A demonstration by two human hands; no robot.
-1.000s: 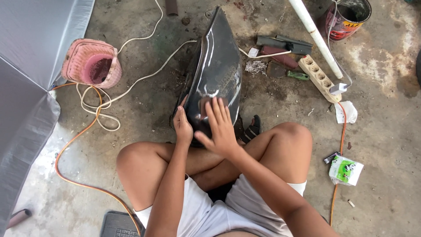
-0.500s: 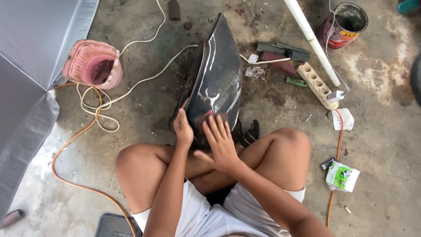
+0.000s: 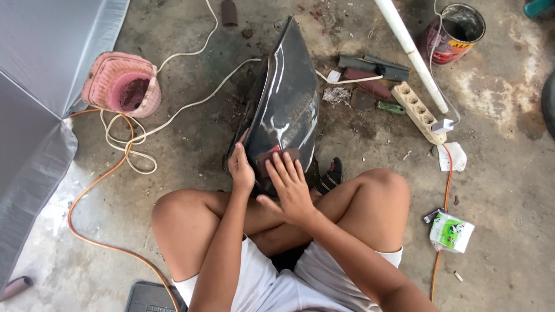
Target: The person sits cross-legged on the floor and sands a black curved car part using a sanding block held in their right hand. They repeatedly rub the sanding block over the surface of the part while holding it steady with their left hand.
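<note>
The glossy black panel [image 3: 286, 110] looks stiff, light and slippery; left hand [image 3: 241, 170] clamps its edge, right hand [image 3: 291, 188] presses a sanding pad [image 3: 277, 157] flat.

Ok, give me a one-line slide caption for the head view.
Seated cross-legged on concrete, left hand steadies a glossy black panel while right hand presses a sanding pad on it.

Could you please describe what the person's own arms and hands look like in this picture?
Both arms are bare along all that shows, with no sleeves in view. The left hand and right hand wear no gloves, and no rings, watch or bracelets can be seen. The nails look short and unpainted. No markings show on either forearm.
</note>
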